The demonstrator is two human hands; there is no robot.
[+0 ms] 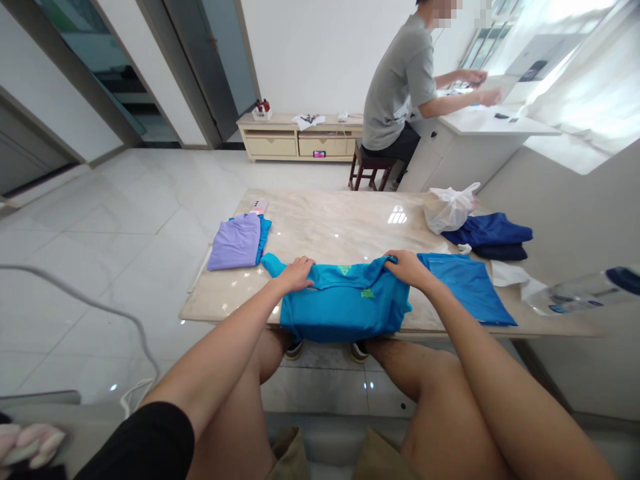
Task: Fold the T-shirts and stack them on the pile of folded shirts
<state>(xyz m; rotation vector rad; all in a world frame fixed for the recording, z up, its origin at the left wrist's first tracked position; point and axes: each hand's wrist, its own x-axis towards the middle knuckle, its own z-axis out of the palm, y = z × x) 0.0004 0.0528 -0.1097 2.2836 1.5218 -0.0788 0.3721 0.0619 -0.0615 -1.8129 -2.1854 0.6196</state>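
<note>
A bright blue shirt [345, 310] with small green prints lies across the near edge of the table, its front part hanging over. Its upper part is folded over along the far side. My left hand [298, 273] rests on the shirt's left part, fingers stretched out and thumb apart. At the upper right corner, my right hand [406, 268] grips the cloth between thumb and fingers. A flat blue plastic package [467, 288] lies just right of my right hand. Left of the shirt sits a folded purple garment [236, 241] on top of a blue one [265, 237].
The marble-look table [325, 220] also carries a phone [259, 207], a white plastic bag [451, 208], dark blue folded clothes [493, 233] and a clear bottle [585, 293] at the right. Beyond it, a person [400, 87] sits on a stool at a white counter [480, 123].
</note>
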